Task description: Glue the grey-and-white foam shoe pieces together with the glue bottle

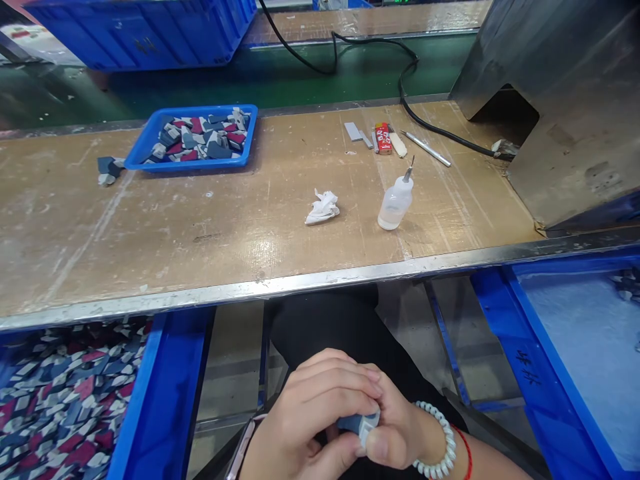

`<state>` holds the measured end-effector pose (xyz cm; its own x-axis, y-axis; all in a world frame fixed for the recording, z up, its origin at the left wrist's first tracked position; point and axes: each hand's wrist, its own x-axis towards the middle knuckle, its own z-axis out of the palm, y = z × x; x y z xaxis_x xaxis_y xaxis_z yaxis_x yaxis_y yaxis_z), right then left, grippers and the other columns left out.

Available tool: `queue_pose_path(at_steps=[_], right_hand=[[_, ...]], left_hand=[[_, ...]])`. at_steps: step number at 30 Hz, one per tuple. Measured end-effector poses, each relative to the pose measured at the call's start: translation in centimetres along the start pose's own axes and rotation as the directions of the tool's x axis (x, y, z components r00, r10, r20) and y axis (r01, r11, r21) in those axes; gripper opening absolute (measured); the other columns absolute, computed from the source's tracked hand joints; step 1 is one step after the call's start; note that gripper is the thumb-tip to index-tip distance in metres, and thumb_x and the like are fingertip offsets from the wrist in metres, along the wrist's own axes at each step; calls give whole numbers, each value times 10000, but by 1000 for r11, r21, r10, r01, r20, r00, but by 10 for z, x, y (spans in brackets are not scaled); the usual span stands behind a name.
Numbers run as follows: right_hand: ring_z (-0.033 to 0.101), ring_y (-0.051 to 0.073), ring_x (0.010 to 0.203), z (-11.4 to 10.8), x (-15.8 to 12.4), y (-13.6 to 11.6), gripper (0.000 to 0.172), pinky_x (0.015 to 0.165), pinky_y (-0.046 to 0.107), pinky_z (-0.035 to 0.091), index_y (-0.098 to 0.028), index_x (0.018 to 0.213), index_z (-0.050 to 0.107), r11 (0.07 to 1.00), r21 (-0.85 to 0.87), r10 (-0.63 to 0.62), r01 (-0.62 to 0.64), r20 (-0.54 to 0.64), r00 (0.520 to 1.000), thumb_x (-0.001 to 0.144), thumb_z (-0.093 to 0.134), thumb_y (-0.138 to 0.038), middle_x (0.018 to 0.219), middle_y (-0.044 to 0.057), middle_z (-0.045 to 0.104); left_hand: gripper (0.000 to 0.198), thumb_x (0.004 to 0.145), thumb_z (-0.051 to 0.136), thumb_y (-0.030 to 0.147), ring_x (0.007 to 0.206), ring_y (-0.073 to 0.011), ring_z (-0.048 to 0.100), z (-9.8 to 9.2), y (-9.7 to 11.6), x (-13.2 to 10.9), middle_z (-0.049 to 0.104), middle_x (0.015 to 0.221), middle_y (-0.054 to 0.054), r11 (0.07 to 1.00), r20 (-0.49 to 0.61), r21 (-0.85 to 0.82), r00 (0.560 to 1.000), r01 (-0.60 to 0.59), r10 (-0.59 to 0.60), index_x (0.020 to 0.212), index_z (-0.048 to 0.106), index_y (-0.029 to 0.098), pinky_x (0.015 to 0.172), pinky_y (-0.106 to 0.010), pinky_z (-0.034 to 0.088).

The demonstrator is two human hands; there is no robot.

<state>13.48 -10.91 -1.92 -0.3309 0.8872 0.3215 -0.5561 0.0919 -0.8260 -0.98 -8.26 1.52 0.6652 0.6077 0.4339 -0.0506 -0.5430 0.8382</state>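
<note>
Gripping a small blue-grey foam piece (pixel 359 427) between both hands just below the workbench's steel edge (pixel 280 283), left hand (pixel 310 413) closed over its top, right hand (pixel 395 427) pinching its end with the thumb braced: a firm, close hold.

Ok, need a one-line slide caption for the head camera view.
Head view: left hand and right hand pinch a small blue-grey piece between two blue bins.

Blue-grey piece (pixel 358 424) half hidden by left hand (pixel 310 407).
</note>
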Motion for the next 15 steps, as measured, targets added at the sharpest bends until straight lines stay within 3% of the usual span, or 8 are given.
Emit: queue_pose_path(at_steps=[3,6,9,13,15], right_hand=[[531,188,722,4,0,0,296,923,395,530,-226,822,512,1000,-20,-23,22,-32,999,841,617,-502,768,17,478],[611,218,831,6,1,0,336,968,367,529,-220,834,543,999,-36,-27,25,-40,999,828,641,-541,813,41,561],[649,212,858,4,1,1,344,972,324,547,-216,900,581,978,-171,-123,118,-23,992,866,599,-558,867,42,598],[636,177,670,-1,-5,7,284,795,289,608,-220,852,572,912,-357,-214,204,13,977,872,581,-503,725,-1,579],[665,176,683,-2,-7,10,292,741,263,608,-213,851,579,898,-382,-223,218,32,974,870,586,-504,725,2,606]], left_hand=[[175,992,600,267,1001,-233,738,1,1,1,767,1032,-117,1000,-9,15,1000,0,0,1112,645,148,956,-379,563],[182,993,591,255,1029,-230,734,1,0,0,765,1062,-124,999,7,40,999,-37,37,1122,644,138,956,-370,565],[203,1022,545,262,1090,-218,718,-1,-1,-3,767,1093,-114,997,35,56,998,-52,50,1141,646,132,1006,-355,540],[211,1049,502,264,1207,-196,659,-3,-1,-7,780,1079,-59,975,68,177,990,-133,122,1112,663,144,1163,-349,399],[213,1055,483,248,1269,-192,614,-4,-2,-8,782,1069,-36,954,58,253,987,-162,152,1082,674,159,1210,-365,325]])
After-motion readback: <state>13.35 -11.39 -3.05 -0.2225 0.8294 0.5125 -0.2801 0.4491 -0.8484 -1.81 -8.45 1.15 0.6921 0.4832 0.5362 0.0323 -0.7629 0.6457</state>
